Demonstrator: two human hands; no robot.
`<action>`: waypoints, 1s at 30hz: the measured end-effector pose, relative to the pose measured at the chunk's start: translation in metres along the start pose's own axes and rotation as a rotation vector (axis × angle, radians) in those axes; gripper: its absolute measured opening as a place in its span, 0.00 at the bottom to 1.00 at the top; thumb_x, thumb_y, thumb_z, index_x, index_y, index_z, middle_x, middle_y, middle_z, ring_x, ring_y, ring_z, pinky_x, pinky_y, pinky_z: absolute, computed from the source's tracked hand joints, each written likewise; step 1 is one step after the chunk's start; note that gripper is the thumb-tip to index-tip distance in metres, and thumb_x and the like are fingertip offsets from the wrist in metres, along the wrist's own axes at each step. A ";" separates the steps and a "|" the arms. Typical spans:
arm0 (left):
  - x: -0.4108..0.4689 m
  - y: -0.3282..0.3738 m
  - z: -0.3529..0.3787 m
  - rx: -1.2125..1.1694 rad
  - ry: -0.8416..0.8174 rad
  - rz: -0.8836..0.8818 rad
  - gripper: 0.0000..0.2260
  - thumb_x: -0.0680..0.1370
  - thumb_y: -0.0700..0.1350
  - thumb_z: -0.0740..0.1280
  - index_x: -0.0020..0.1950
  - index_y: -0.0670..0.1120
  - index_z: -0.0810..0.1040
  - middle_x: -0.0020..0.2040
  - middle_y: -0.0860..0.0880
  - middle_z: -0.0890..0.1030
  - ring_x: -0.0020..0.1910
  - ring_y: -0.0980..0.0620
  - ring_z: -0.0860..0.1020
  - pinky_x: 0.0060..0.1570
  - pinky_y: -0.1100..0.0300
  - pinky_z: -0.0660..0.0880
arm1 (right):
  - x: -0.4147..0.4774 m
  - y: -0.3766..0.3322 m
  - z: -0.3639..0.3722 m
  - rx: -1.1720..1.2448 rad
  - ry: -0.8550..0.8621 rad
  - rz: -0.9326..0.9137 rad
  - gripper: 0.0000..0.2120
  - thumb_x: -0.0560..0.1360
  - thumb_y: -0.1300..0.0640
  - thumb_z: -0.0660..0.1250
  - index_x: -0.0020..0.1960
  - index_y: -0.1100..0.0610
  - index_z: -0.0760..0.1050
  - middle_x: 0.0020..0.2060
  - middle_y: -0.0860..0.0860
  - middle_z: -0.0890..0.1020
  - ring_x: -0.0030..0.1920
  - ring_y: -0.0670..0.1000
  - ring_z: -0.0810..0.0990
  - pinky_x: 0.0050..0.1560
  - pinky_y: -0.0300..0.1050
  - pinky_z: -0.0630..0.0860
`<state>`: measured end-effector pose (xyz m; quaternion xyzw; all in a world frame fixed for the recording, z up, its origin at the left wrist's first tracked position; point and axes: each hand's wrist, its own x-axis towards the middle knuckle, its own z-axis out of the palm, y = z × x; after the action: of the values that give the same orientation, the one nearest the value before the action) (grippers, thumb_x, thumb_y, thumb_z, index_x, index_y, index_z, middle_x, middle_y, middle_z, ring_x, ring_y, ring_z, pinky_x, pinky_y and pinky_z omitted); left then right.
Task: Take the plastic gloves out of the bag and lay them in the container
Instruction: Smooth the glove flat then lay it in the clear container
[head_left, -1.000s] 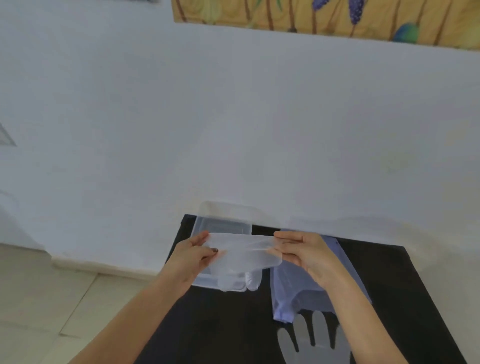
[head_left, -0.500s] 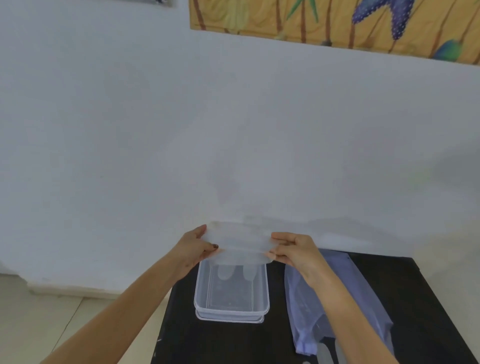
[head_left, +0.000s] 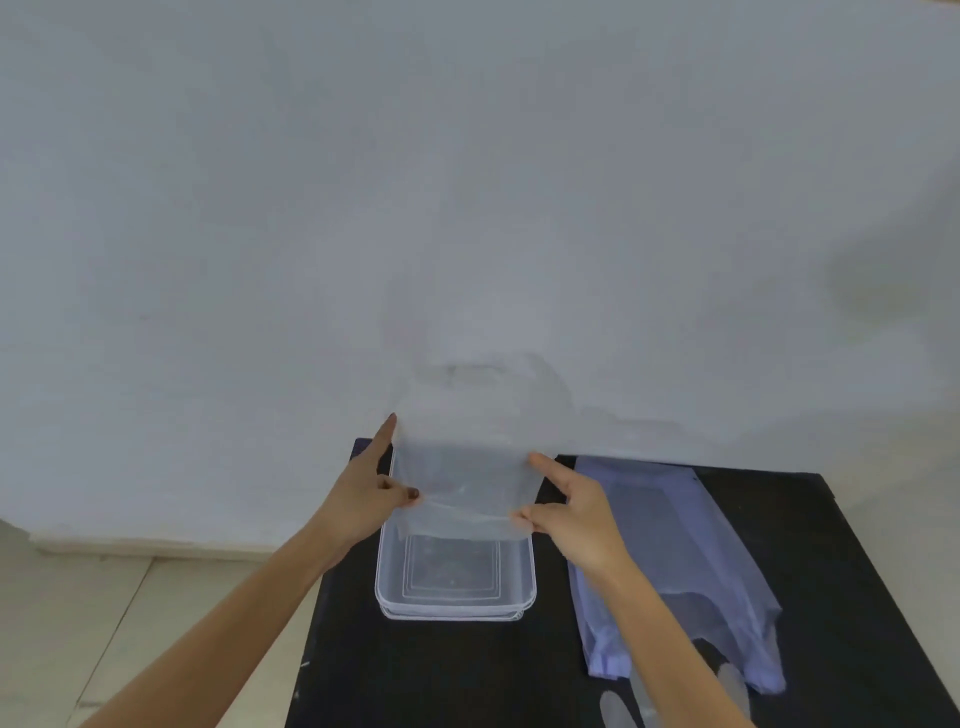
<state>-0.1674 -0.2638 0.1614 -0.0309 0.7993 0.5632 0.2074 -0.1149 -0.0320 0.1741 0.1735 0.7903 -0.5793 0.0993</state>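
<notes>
A clear plastic glove (head_left: 462, 483) is stretched flat between my two hands, over the far half of a clear rectangular container (head_left: 455, 608) that stands on the black table (head_left: 441, 675). My left hand (head_left: 371, 491) pinches the glove's left edge, forefinger pointing away. My right hand (head_left: 569, 512) pinches its right edge. A pale blue plastic bag (head_left: 670, 551) lies flat to the right of the container. Another clear glove (head_left: 618, 709) lies on the table near the bottom edge, partly hidden by my right forearm.
A white wall (head_left: 467, 208) rises right behind the table's far edge. Pale floor tiles (head_left: 104, 623) lie to the left, below the table's left edge. The container's near half shows a bare bottom.
The view has tilted down and the table fills more of the frame. My hands have spread the glove flat and lowered it over the container's far half.
</notes>
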 end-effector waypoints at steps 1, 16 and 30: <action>0.001 -0.004 0.003 0.035 -0.006 -0.011 0.41 0.74 0.36 0.70 0.77 0.59 0.49 0.42 0.53 0.80 0.45 0.46 0.83 0.51 0.62 0.70 | 0.001 0.005 0.003 -0.026 0.000 0.010 0.33 0.70 0.71 0.70 0.72 0.53 0.68 0.54 0.36 0.78 0.43 0.47 0.86 0.59 0.51 0.79; 0.020 -0.041 0.045 0.562 0.035 0.002 0.39 0.76 0.32 0.61 0.78 0.47 0.40 0.79 0.51 0.45 0.55 0.47 0.76 0.48 0.64 0.71 | 0.009 0.033 0.028 -0.311 -0.057 0.045 0.29 0.74 0.71 0.62 0.72 0.53 0.67 0.56 0.46 0.79 0.51 0.47 0.80 0.44 0.20 0.72; 0.043 -0.058 0.078 0.786 0.047 -0.090 0.40 0.78 0.41 0.65 0.77 0.40 0.37 0.79 0.42 0.40 0.46 0.51 0.80 0.50 0.62 0.78 | 0.036 0.041 0.057 -0.610 -0.128 0.026 0.18 0.76 0.68 0.62 0.65 0.61 0.70 0.60 0.57 0.77 0.59 0.56 0.78 0.63 0.48 0.75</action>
<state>-0.1669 -0.2055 0.0720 0.0030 0.9564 0.2039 0.2093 -0.1344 -0.0690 0.1076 0.1090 0.9175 -0.3236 0.2039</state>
